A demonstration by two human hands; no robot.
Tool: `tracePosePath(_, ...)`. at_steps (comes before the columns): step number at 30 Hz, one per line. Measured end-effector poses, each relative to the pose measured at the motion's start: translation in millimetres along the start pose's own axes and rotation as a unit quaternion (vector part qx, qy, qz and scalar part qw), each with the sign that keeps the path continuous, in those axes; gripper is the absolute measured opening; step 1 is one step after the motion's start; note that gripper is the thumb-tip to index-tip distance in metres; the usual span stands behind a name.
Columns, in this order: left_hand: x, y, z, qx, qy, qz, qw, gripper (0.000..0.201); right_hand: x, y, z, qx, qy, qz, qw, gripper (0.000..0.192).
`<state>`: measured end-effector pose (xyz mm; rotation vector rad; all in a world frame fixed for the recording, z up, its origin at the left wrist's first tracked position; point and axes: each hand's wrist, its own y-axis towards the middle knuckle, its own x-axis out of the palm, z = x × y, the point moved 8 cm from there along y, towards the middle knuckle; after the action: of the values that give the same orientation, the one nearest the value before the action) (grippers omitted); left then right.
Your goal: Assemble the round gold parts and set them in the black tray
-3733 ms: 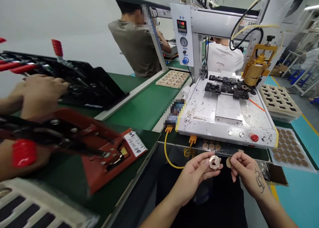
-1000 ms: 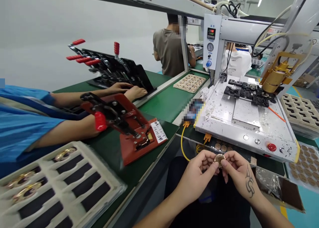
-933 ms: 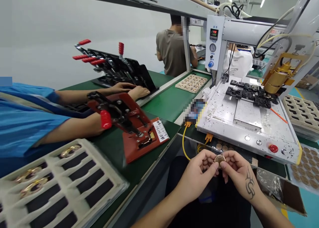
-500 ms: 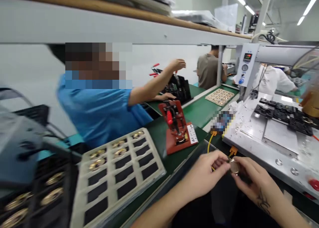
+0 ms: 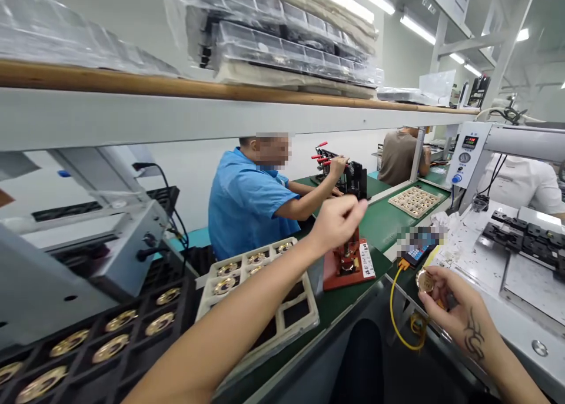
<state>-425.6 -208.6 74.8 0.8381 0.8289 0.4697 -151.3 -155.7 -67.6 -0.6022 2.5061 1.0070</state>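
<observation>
My right hand [image 5: 450, 304] pinches a round, shiny gold part [image 5: 424, 281] like a watch case between thumb and fingers, its flat face towards me. It is raised beside the metal-topped machine. My left arm reaches forward, and my left hand [image 5: 339, 221] is closed at the top of a red toggle-clamp fixture [image 5: 331, 279]. The fingers cover the clamp's handle and upper part; a gold piece [image 5: 348, 267] shows low in the fixture. Left of it, a beige tray [image 5: 314, 315] holds several gold rings in its far pockets, partly hidden by my forearm.
A black tray [image 5: 132, 366] with gold rings lies at lower left. A co-worker in blue [image 5: 247, 198] works at a black fixture [image 5: 355, 180] opposite. Another beige tray [image 5: 415, 201] is farther back. To the right are a keypad device [image 5: 417, 251], a yellow cable [image 5: 392, 315] and a metal-topped machine [image 5: 481, 268].
My left hand has left the gold part and moved forward and left to the red fixture. My right hand keeps the gold part. The view has shifted left and up.
</observation>
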Motion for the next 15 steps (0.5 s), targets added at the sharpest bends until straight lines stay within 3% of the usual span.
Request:
tracePosePath(3, -24.9, 34.2, -21.0, -0.064, -0.009, 0.049, 0.997, 0.043, 19.0, 20.8, 10.3, 0.023, 0.019, -0.010, 0.999, 0.029)
tracePosePath(5, -44.1, 43.7, -42.2, -0.104, 0.001, 0.066, 0.992, 0.032, 34.6, 31.1, 18.3, 0.030, 0.029, -0.029, 0.999, 0.031)
tracePosePath(7, -62.5, 31.6, -65.7, -0.151, 0.028, 0.081, 0.985, 0.025, 50.2, 35.7, 25.9, 0.027, 0.034, -0.054, 0.998, 0.033)
tracePosePath(9, -70.9, -1.8, -88.4, -0.210, 0.056, 0.071, 0.974, 0.028, 65.2, 36.3, 32.0, 0.021, 0.039, -0.078, 0.996, 0.032)
tracePosePath(11, -58.8, -48.0, -108.5, -0.276, 0.065, -0.002, 0.959, 0.029, 79.7, 38.0, 35.7, 0.013, 0.046, -0.091, 0.995, 0.030)
tracePosePath(15, 12.4, -141.2, -132.0, -0.373, 0.024, -0.236, 0.897, 0.026, 119.0, 57.1, 37.8, -0.001, 0.063, -0.111, 0.992, 0.029)
